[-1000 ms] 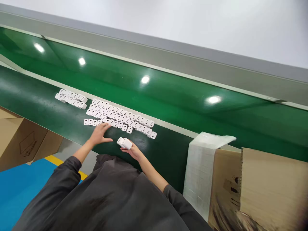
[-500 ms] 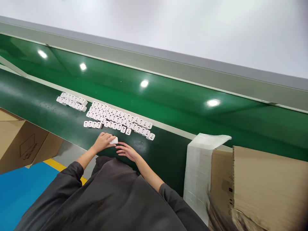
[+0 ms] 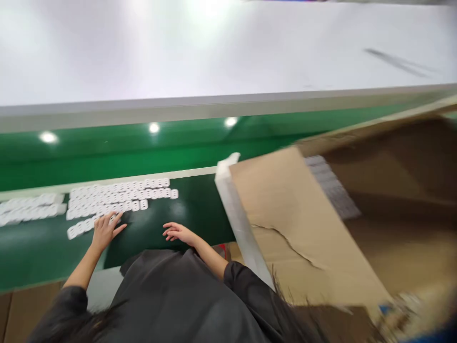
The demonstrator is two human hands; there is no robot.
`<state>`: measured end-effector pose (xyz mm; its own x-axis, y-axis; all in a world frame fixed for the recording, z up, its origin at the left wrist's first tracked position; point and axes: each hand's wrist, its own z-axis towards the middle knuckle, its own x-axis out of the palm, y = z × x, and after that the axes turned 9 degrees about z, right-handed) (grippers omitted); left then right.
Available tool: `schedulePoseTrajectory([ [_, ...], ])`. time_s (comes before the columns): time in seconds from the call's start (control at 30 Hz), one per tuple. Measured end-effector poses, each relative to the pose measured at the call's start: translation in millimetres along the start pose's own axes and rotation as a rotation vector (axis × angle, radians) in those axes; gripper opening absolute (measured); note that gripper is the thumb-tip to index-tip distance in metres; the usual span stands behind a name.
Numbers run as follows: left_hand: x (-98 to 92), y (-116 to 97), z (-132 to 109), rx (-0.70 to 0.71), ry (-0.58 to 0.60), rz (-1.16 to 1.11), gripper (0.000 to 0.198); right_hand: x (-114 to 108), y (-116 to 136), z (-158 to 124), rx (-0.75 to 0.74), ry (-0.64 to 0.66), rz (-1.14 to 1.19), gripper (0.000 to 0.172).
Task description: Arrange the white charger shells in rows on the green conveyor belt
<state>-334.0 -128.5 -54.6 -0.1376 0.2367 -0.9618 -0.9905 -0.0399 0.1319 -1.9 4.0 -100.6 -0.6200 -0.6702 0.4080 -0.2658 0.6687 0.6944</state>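
Observation:
Several rows of small white rounded blocks (image 3: pixel 119 194), each with dark slots on its face, stand close together on the dark green bench (image 3: pixel 193 205). They are blurred in this view. My left hand (image 3: pixel 104 230) is over the right end of the front row of white blocks (image 3: pixel 79 228); its fingers are spread and the thumb points away to the right. Its fingertips hide part of that row, and a white block shows just beside them. Further right, my right hand (image 3: pixel 179 233) hovers above the bench with its fingers loosely stretched and nothing in them.
Another group of white blocks (image 3: pixel 32 208) lies at the far left. A big open cardboard box (image 3: pixel 282 214) stands on the right, with white foam sheet (image 3: pixel 241 228) along its near flap and grey padded material (image 3: pixel 332 186) inside. A green ledge (image 3: pixel 185 155) runs behind the bench.
The view has swung to the right, showing more of the box. My left hand has moved from the bench front to the block row and let go of the white block. My right hand is now apart from it.

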Motion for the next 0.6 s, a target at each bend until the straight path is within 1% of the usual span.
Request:
schedulePoseTrajectory([
  [0.07,-8.8,-33,37,0.023,-0.172,-0.018,0.043,-14,0,-25,-0.048,-0.105,-0.071,0.034],
  [0.1,-17.2,-56,60,0.065,-0.249,-0.087,0.047,-22,0,-41,-0.069,-0.165,-0.115,0.033],
  [0.13,-29.4,-82,86,0.123,-0.321,-0.190,0.048,-30,0,-60,-0.085,-0.228,-0.165,0.032],
  [0.2,-65.7,-142,141,0.294,-0.452,-0.443,0.047,-44,1,-106,-0.106,-0.348,-0.280,0.035],
  [0.23,-88.3,-172,168,0.362,-0.530,-0.570,0.045,-50,2,-133,-0.116,-0.403,-0.351,0.037],
  [0.27,-112.3,-201,194,0.434,-0.584,-0.684,0.044,-53,6,-163,-0.125,-0.451,-0.421,0.038],
  [0.33,-157.6,-251,236,0.610,-0.586,-0.834,0.046,-55,18,-229,-0.140,-0.518,-0.545,0.039],
  [0.37,-176.0,-272,252,0.705,-0.543,-0.830,0.048,-53,29,-264,-0.133,-0.518,-0.576,0.041],
  [0.4,-189.8,-291,264,0.793,-0.491,-0.792,0.051,-48,42,-300,-0.122,-0.498,-0.593,0.043],
  [0.43,-198.5,-307,272,0.864,-0.440,-0.742,0.054,-43,57,-336,-0.071,-0.397,-0.638,0.047],
  [0.47,-202.1,-321,278,0.921,-0.393,-0.686,0.059,-38,74,-370,-0.039,-0.316,-0.651,0.046],
  [0.53,-196.5,-346,282,0.976,-0.325,-0.604,0.073,-32,111,-431,-0.080,-0.240,-0.633,0.046],
  [0.57,-189.6,-356,282,0.982,-0.305,-0.581,0.080,-33,130,-455,-0.120,-0.247,-0.642,0.046],
  [0.6,-181.9,-365,281,0.977,-0.294,-0.567,0.087,-40,149,-473,-0.162,-0.301,-0.672,0.045],
])
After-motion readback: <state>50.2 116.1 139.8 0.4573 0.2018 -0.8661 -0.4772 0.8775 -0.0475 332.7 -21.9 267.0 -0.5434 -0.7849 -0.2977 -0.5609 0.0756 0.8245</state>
